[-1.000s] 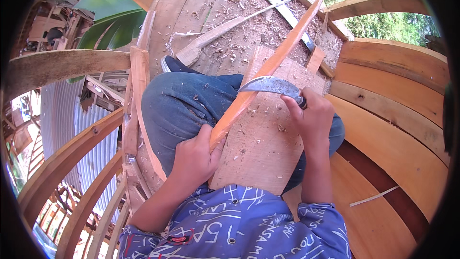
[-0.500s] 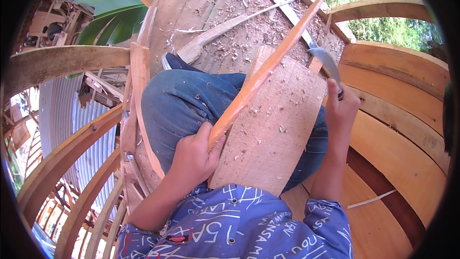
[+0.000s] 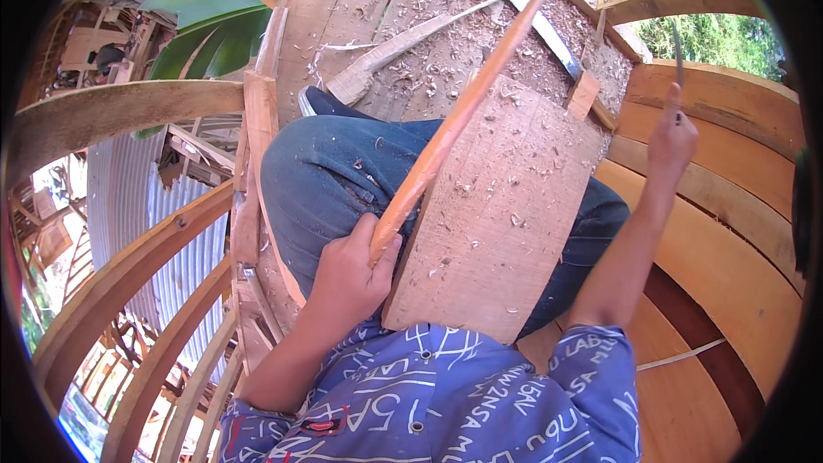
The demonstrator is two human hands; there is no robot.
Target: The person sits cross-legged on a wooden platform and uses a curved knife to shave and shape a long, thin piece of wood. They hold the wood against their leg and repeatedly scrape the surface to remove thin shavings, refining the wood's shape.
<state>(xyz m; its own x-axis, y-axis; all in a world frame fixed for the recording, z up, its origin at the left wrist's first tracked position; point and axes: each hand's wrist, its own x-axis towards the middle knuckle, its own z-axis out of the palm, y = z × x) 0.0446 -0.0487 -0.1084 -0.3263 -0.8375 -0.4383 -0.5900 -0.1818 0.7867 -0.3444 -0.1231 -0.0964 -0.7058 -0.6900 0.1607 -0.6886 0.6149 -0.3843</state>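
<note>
My left hand (image 3: 350,270) is closed round the lower end of a long, tapering reddish wooden stick (image 3: 467,111), which slants up and away to the right. Across my lap lies a flat wooden board (image 3: 497,223) sprinkled with shavings; the stick passes over its left edge. Raised at the right, apart from the stick, my right hand (image 3: 671,144) grips a knife (image 3: 678,56) whose blade points upward. The blade appears nearly edge-on, and the fingers hide its handle.
A long-bladed machete (image 3: 536,24) and a roughly shaped wooden piece with a thin shaft (image 3: 390,51) lie among shavings on the plank floor (image 3: 321,13). Wooden rails (image 3: 129,111) curve along the left; plank walls (image 3: 711,180) stand at the right.
My right hand has swung the knife up and to the right, away from the stick. The stick has tilted slightly, still in my left hand. The whole view has shifted a little.
</note>
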